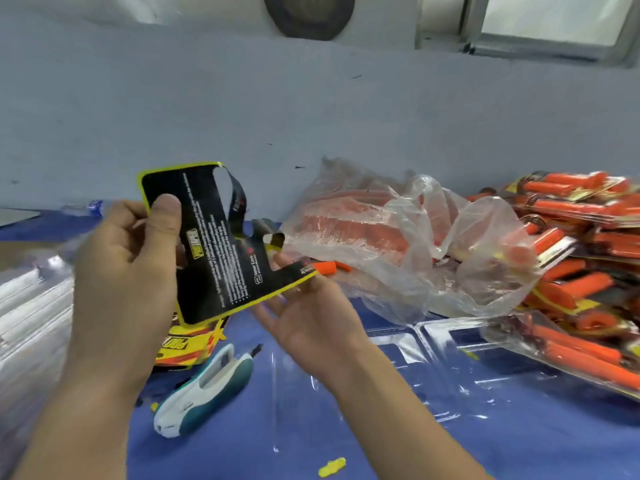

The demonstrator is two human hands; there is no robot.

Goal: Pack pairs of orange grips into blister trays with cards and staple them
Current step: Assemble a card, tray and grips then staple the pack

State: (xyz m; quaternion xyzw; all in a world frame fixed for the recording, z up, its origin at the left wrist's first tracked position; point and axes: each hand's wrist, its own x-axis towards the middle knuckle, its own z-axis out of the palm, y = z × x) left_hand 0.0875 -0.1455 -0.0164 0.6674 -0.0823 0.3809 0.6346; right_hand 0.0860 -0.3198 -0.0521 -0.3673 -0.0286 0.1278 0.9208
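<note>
My left hand [124,271] grips a black card with a yellow edge [214,244], thumb pressed on its printed back, held up above the table. My right hand [311,317] is under the card's lower right corner, fingers straight and touching it from below. A clear plastic bag of loose orange grips [363,230] lies just behind. An empty clear blister tray [398,355] sits on the blue table in front of my right hand. A white and teal stapler [207,386] lies below the card.
Finished packs of orange grips are heaped at the right [581,258]. A stack of clear trays [31,306] stands at the left. More yellow printed cards [187,344] lie under the held one. A yellow scrap [332,467] sits near the front edge. A grey wall runs behind.
</note>
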